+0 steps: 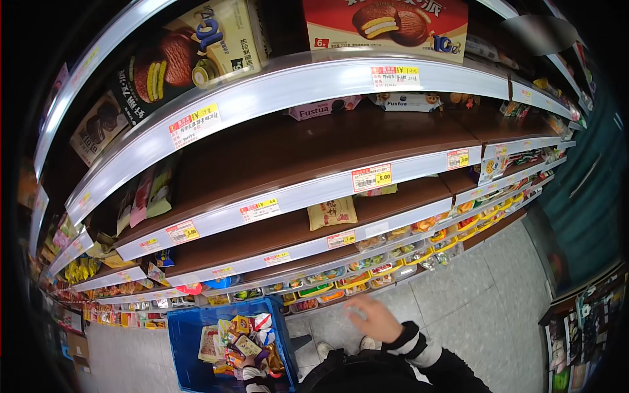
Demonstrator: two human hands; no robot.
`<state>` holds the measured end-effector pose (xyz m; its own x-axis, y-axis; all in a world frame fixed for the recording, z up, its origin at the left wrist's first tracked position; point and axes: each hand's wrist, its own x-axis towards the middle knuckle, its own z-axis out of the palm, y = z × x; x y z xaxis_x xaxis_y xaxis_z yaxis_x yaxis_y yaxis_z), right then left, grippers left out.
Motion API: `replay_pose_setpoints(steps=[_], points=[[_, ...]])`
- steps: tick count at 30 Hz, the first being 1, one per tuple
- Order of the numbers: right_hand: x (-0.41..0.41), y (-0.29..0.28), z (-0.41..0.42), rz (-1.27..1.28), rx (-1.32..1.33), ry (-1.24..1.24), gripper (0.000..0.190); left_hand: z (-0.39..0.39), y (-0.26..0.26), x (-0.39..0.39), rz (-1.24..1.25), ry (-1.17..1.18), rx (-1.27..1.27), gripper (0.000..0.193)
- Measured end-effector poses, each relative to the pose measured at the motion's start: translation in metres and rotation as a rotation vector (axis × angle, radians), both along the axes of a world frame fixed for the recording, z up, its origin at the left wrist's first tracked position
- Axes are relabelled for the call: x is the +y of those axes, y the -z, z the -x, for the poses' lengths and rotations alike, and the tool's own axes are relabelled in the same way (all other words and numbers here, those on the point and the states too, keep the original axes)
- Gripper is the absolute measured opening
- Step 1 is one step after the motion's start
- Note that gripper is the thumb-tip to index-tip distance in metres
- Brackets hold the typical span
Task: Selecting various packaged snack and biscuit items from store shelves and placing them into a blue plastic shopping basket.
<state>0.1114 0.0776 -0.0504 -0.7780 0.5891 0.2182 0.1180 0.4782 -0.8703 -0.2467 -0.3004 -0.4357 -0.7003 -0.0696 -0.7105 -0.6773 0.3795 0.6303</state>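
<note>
My left hand reaches down into a blue plastic crate at the lower left. It touches a heap of packaged snacks, just below a small dark-edged packet; its fingers are partly hidden, so a grip cannot be made out. A flat pale packet lies at the left of the heap, and a brown-gold wrapper at the right. My right hand is slightly blurred in mid-air, right of the crate and in front of the lowest shelves. Its fingers are apart and hold nothing.
A shelving unit spans the view, with white price rails and brown shelves. A yellow snack packet stands on a lower shelf. Boxed chocolate pies sit higher up. Clear bins line the bottom. A green curtain hangs right.
</note>
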Motion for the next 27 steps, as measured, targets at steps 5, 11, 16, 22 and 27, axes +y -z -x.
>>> replay_pose_setpoints(steps=[5, 11, 16, 22, 27], points=[[0.065, -0.021, 0.042, -0.196, 0.221, 0.346, 0.027, -0.021, -0.031, -0.015, 0.085, -0.114, 0.403, 0.028], [0.143, -0.033, 0.097, -0.507, -0.162, 0.745, 0.058, -0.066, -0.109, 0.046, -0.365, 0.000, 0.345, 0.016], [0.144, -0.027, 0.135, -0.423, -0.175, 0.835, 0.069, -0.092, -0.170, 0.051, -0.452, -0.011, 0.238, 0.019], [0.150, -0.030, 0.125, -0.118, 0.277, 0.648, 0.041, -0.105, -0.209, 0.059, -0.497, 0.128, 0.292, 0.018], [0.084, -0.052, 0.121, 0.428, 0.648, 0.273, 0.020, -0.105, -0.248, 0.073, -0.585, 0.372, 0.363, 0.030]])
